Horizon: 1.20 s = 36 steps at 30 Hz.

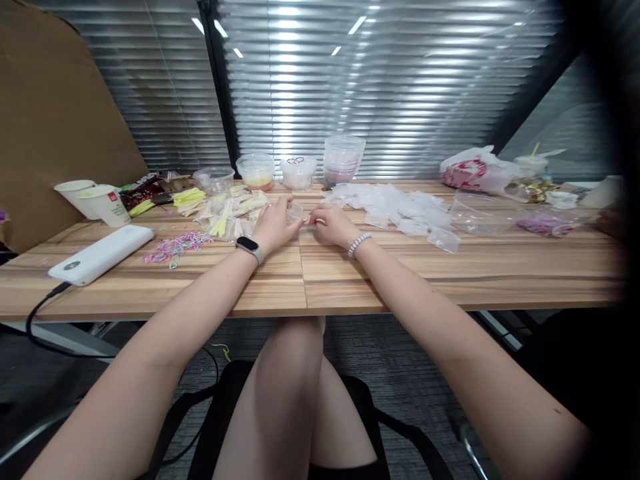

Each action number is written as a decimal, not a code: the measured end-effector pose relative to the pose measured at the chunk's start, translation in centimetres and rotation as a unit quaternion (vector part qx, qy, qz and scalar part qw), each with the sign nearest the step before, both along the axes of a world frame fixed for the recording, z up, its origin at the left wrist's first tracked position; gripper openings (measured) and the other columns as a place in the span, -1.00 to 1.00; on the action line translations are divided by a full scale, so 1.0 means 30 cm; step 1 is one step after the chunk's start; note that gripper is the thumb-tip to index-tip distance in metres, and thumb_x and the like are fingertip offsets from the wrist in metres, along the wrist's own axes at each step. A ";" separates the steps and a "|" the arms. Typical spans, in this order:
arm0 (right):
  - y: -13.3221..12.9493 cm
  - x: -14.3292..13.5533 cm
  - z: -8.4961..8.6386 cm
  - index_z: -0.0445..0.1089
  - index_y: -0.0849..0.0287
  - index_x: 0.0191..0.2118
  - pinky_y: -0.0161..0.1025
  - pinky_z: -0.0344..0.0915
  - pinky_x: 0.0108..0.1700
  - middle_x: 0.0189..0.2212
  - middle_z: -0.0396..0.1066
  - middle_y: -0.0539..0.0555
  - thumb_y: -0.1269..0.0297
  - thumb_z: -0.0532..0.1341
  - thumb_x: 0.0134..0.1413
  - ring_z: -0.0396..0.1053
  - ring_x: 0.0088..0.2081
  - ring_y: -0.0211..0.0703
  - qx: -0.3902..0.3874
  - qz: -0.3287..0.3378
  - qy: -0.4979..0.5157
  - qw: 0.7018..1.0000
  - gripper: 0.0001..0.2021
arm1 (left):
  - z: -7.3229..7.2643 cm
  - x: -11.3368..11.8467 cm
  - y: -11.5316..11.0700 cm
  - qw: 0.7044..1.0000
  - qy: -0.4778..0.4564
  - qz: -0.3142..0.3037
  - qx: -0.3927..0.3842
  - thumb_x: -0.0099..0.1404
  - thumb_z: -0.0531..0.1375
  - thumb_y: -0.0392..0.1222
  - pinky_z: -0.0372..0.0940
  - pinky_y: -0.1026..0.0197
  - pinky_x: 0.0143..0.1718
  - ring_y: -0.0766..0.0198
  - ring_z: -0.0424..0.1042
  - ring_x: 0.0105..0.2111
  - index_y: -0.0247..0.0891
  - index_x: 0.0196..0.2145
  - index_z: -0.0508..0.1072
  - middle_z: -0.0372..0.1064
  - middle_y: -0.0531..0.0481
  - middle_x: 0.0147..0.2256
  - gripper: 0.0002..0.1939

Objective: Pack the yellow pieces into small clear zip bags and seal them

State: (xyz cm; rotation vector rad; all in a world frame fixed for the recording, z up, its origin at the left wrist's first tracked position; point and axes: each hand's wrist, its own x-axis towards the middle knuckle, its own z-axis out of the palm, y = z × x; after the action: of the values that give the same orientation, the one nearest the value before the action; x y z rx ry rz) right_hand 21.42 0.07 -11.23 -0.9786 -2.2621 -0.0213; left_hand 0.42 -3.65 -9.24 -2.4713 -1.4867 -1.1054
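Over the middle of the table, my left hand (275,227), with a fitness band at the wrist, curls its thumb and fingers around a small clear plastic bag (295,212). Close on its right, my right hand (333,225) has thumb and fingertips pinched together by the bag's edge; what lies in the pinch is too small to make out. Filled clear bags with yellow and pale strips (233,217) lie beside my left hand. To the right of my right hand spreads a heap of flat clear bags (395,207).
Pink and purple small bands (177,247) lie loose at left, near a white power bank (103,255) and paper cups (107,205). Clear tubs (256,170) stand at the back, one with scissors (295,161) on top. An open clear tub (483,213) lies at right.
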 end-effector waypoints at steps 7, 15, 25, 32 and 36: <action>-0.013 -0.005 0.001 0.55 0.17 -0.24 -0.15 0.25 0.04 -0.22 0.46 0.11 0.47 0.15 0.10 0.34 -0.09 -0.02 -0.004 0.048 -0.011 0.999 -0.77 | 0.004 -0.009 0.005 0.999 0.004 0.022 -0.024 0.31 0.18 0.04 0.30 -0.02 -0.02 -0.03 0.46 -0.06 -0.27 0.12 0.24 0.46 -0.20 -0.08 -0.47; -0.019 0.000 0.006 0.57 0.14 -0.20 -0.14 0.26 0.05 -0.17 0.47 0.09 0.39 0.16 0.16 0.35 -0.06 -0.03 -0.015 0.052 -0.005 0.999 -0.78 | -0.024 -0.009 0.022 0.998 0.010 0.023 -0.060 0.29 0.17 0.16 0.30 -0.04 0.00 -0.06 0.42 -0.01 -0.24 0.06 0.32 0.43 -0.20 -0.01 -0.47; 0.001 0.012 -0.007 0.55 0.21 -0.23 -0.19 0.26 0.01 -0.21 0.41 0.16 0.46 0.15 0.10 0.36 -0.16 -0.07 -0.031 -0.018 -0.037 0.999 -0.78 | -0.009 -0.004 0.012 0.999 -0.007 0.039 -0.032 0.29 0.20 0.09 0.28 -0.04 0.01 -0.05 0.41 0.00 -0.26 0.01 0.35 0.44 -0.18 -0.02 -0.54; -0.031 0.002 0.016 0.54 0.21 -0.11 -0.19 0.25 0.01 -0.13 0.41 0.17 0.30 0.18 0.20 0.36 -0.10 -0.06 -0.047 -0.032 -0.036 0.998 -0.76 | -0.002 -0.004 0.010 0.999 0.009 0.032 0.009 0.28 0.23 -0.02 0.20 -0.07 0.07 -0.01 0.39 -0.01 -0.25 -0.05 0.35 0.45 -0.14 -0.07 -0.64; -0.035 0.001 0.020 0.51 0.24 -0.05 -0.21 0.25 -0.01 -0.09 0.41 0.19 0.28 0.19 0.21 0.35 -0.10 -0.08 -0.056 -0.041 -0.044 0.997 -0.74 | -0.005 -0.005 0.012 0.999 0.022 0.036 0.013 0.30 0.22 -0.04 0.18 -0.08 0.10 -0.01 0.38 0.01 -0.23 -0.04 0.37 0.45 -0.12 -0.06 -0.67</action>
State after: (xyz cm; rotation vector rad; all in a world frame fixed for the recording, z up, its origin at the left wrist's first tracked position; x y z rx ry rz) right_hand 21.45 -0.99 -10.62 -1.1507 -2.3232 0.0274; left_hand 0.27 -3.27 -9.39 -2.3883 -1.5267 -1.0437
